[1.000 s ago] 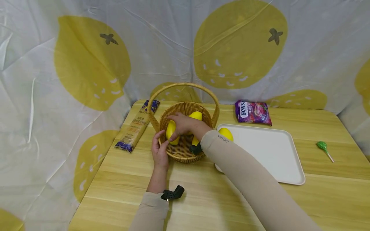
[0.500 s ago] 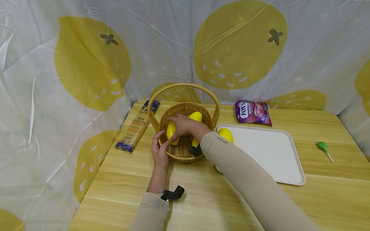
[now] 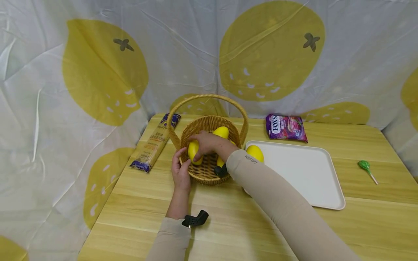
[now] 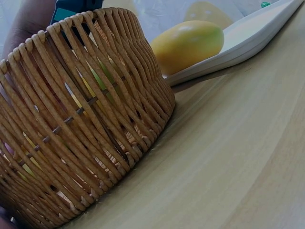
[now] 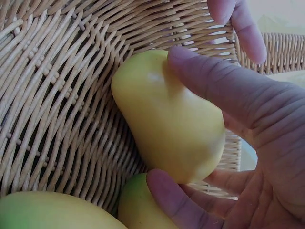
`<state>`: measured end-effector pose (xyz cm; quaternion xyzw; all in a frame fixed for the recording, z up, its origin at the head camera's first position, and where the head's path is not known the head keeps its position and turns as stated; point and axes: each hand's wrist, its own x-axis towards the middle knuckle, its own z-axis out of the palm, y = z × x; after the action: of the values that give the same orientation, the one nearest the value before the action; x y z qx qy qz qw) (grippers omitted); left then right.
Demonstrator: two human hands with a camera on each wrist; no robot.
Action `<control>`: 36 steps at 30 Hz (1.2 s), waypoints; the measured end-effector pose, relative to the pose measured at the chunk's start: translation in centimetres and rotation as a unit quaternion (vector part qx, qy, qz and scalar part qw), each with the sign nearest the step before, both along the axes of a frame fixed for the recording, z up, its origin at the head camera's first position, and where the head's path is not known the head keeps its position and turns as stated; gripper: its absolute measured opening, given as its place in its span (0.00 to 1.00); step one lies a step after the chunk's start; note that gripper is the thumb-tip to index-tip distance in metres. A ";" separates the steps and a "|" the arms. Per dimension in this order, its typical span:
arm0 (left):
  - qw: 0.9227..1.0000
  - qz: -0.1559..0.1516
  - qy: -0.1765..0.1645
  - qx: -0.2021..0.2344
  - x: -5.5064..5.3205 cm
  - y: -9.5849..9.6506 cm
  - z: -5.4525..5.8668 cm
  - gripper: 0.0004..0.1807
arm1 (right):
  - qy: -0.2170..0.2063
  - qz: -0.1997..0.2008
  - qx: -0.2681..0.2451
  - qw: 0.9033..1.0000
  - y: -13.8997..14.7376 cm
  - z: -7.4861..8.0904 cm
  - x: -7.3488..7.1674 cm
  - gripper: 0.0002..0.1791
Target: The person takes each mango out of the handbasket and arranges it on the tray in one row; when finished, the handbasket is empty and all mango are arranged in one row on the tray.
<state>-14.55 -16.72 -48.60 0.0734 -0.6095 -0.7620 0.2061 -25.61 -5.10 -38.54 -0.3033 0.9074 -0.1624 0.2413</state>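
Observation:
A round wicker basket (image 3: pixel 205 178) with a tall arched handle stands on the table. My left hand (image 3: pixel 181 174) holds its left rim, and two of those fingers (image 5: pixel 248 33) show at the rim in the right wrist view. Inside the basket, my right hand (image 3: pixel 208 142) grips a yellow mango (image 3: pixel 193 151) lying against the left wall. Thumb and fingertips curl round this mango (image 5: pixel 167 119) in the right wrist view. Another mango (image 3: pixel 221 131) lies at the back of the basket, and one more (image 3: pixel 220 161) is partly hidden under the right wrist.
Right of the basket, a white tray (image 3: pixel 303 177) carries a mango (image 3: pixel 254 153) at its left end. Behind it lies a purple candy bag (image 3: pixel 286 127); a green lollipop (image 3: pixel 364 165) is farther right. A spaghetti pack (image 3: pixel 153 145) lies left of the basket.
The right hand has shifted very slightly, staying round the same mango. Left hand, basket and the other things keep their places.

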 end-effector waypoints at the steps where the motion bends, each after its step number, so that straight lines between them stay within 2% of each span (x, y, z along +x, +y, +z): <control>1: 1.000 0.000 0.000 0.000 0.0 0.0 0.0 0.25 | 0.001 0.002 0.000 1.000 0.0 0.0 0.0 0.48; 17: 1.000 -0.001 0.003 0.002 0.0 0.0 0.0 0.24 | 0.008 0.014 0.001 1.000 0.0 0.1 0.0 0.46; 24: 1.000 0.000 0.000 0.001 0.0 0.1 0.2 0.25 | 0.011 0.014 -0.017 1.000 0.4 0.3 0.1 0.46; 30: 1.000 0.002 -0.001 -0.004 0.0 0.2 0.3 0.24 | 0.030 0.001 -0.053 0.998 1.4 1.5 0.3 0.46; 36: 1.000 0.008 0.002 -0.007 0.0 0.2 0.3 0.24 | 0.043 -0.027 -0.106 0.993 2.7 3.4 1.3 0.46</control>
<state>-14.51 -16.57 -48.33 0.0749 -0.6138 -0.7562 0.2138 -24.27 -2.40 -35.14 -0.3090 0.9026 -0.2510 0.1639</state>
